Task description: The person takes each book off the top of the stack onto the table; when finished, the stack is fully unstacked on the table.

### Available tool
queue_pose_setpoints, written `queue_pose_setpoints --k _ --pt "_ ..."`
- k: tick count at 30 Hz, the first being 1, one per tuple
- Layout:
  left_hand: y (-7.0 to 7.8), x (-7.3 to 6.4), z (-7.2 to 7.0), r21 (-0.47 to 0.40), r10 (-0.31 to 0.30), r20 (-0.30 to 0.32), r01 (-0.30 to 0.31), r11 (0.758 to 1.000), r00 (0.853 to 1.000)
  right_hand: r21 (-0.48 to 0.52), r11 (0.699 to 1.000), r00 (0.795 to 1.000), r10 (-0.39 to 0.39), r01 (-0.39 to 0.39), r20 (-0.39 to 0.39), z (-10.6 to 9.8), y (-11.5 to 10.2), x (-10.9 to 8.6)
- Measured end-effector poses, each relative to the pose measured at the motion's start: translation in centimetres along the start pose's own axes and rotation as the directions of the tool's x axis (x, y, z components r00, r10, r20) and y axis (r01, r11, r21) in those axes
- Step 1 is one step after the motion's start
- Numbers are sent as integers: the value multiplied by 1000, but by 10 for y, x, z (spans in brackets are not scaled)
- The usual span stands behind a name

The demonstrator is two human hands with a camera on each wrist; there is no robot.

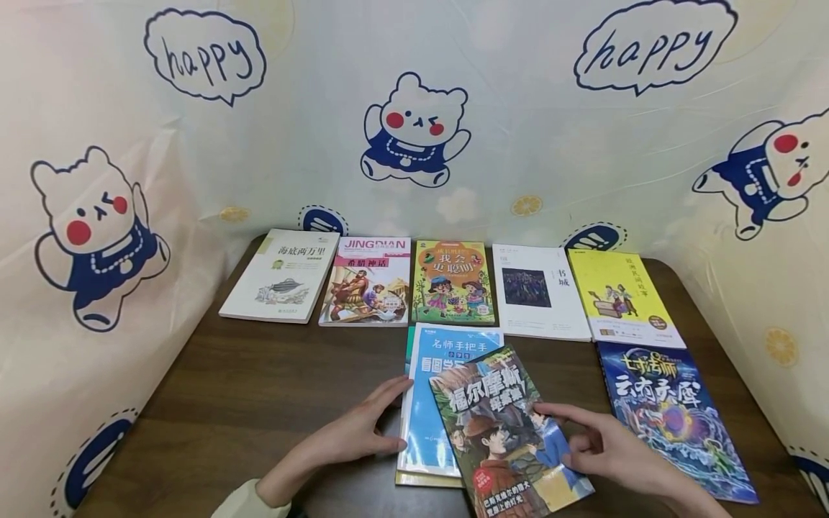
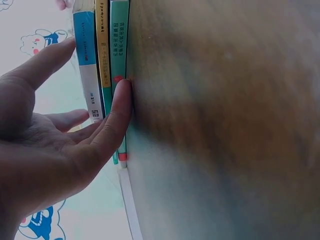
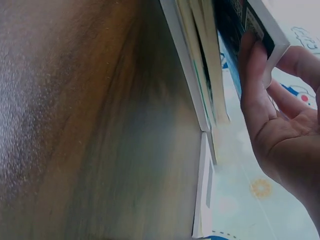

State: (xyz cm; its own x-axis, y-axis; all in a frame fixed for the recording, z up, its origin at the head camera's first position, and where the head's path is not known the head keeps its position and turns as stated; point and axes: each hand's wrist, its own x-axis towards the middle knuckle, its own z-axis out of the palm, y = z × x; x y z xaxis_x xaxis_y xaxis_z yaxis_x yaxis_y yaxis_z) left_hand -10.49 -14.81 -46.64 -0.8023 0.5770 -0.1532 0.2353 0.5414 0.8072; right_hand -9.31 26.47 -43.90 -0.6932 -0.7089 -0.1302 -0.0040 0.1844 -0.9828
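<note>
In the head view, my right hand [image 1: 612,450] pinches the right edge of a detective storybook [image 1: 499,450] between thumb and fingers. This book is tilted over a small stack topped by a blue workbook [image 1: 425,410]. From the right wrist view, the storybook [image 3: 267,30] is raised off the stack, with fingers beneath it. My left hand [image 1: 352,432] rests along the stack's left side with fingers extended. Close up in the left wrist view, its fingertips touch the spines of the blue-and-white book [image 2: 87,55], a yellow book [image 2: 102,45] and a green book [image 2: 120,35].
Along the table's far edge lie a white-green book [image 1: 281,277], a pink-titled book [image 1: 365,280], an orange children's book [image 1: 453,280], a white book [image 1: 540,291] and a yellow book [image 1: 622,295]. A blue-purple book [image 1: 673,424] lies at right. Printed cloth surrounds the dark wooden table [image 1: 194,403].
</note>
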Motion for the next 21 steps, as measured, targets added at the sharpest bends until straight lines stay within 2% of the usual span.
queue_pose_setpoints --k 4,11,21 --pt "1 0 0 -6 -6 8 6 1000 1000 33 999 999 34 -34 7 -3 -4 -6" --pt "1 -1 0 -17 -6 9 6 1000 1000 68 984 986 166 -166 1 -14 -12 -19" --pt "4 -1 -1 -12 -10 4 10 1000 1000 -60 985 981 151 -159 -121 -22 -15 -36"
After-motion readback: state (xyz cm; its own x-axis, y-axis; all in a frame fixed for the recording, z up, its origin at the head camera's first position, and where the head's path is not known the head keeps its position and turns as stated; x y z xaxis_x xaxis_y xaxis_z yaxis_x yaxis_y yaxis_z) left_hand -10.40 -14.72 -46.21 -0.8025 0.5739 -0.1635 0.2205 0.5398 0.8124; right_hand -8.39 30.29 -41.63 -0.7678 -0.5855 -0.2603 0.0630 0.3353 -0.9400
